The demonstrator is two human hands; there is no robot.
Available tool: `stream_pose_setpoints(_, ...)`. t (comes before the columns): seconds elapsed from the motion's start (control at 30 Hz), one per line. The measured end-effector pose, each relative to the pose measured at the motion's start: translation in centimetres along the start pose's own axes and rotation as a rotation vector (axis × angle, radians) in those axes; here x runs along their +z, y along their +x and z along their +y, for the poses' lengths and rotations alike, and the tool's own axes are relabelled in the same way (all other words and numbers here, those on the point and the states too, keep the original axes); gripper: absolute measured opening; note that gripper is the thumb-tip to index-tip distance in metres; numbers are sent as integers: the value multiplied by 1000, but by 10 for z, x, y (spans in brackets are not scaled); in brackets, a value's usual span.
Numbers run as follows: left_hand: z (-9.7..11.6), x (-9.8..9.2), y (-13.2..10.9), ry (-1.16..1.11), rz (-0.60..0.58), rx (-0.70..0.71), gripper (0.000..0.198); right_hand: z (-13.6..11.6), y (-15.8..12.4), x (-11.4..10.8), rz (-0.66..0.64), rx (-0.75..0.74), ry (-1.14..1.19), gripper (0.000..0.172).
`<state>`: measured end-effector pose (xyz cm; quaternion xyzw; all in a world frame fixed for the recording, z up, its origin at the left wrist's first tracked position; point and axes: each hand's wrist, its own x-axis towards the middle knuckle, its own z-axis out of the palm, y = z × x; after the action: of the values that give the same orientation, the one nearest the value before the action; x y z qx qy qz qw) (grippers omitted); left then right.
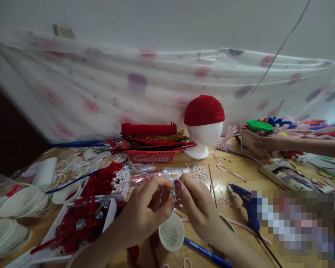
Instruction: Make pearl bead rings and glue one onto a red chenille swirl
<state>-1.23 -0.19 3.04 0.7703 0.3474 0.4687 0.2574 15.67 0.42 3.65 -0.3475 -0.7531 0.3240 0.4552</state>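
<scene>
My left hand (153, 201) and my right hand (196, 206) meet in the middle, just above a paper cup (180, 245) of small pearly beads. The fingers of both hands are curled, with the tips close together. Something small and shiny may be between them; I cannot make it out. Right of the cup lies a blue pen (205, 253), partly under my right forearm. Small bead loops (187, 262) rest on the table by the cup. Behind my fingers are clear packets (175, 171) and a heap of white beads (198, 173).
At the back stand a red basket (150, 156) of pipe cleaners and a white foam head (206, 136) with a red cap. A box (48, 238) of red ornaments and paper cups (19, 203) sit left. Right are a blue glue gun (247, 204) and another person's hand (258, 143).
</scene>
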Motion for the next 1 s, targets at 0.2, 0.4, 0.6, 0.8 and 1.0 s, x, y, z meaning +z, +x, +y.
stream_pose_setpoints(0.2,2,0,3,90,215,298,21,2,1,2,-15,172,390,33)
stream_pose_setpoints(0.4,3,1,3,12,269,156,16,2,8,8,-81,364,877,34)
stream_pose_setpoints(0.6,4,-1,1,-16,290,86,16,1,10,4,-164,435,1083,27)
stream_pose_setpoints(0.8,6,5,1,-198,283,23,15,-1,9,9,-198,495,1194,26)
stream_pose_setpoints(1.0,15,-9,-12,23,307,158,10,-13,-1,0,-99,527,961,34)
